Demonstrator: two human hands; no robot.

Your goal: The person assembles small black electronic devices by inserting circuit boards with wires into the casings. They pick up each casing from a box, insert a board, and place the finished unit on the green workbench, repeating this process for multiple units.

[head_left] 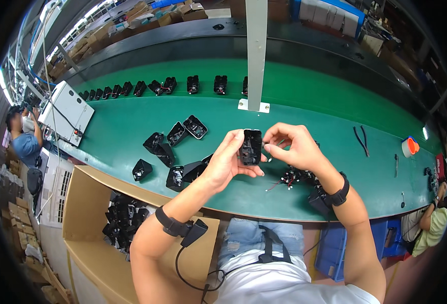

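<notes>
Above the green table, my left hand [222,164] grips a black plastic housing [252,147] with its hollow inner side facing up. At the housing's right edge, my right hand [299,148] is closed in a pinch; what sits between thumb and forefinger is too small to make out. Under the right wrist lies a pile of small black parts with red and white wires [290,177]. More open black housings [195,126] are scattered left of my hands, some partly hidden behind the left forearm.
A pale upright post [255,55] rises beyond my hands. Black housings [193,84] line the far green strip. Pliers [361,141] and an orange-and-white round container [411,146] lie right. A cardboard box [89,202] of black parts stands lower left. Other people sit at both sides.
</notes>
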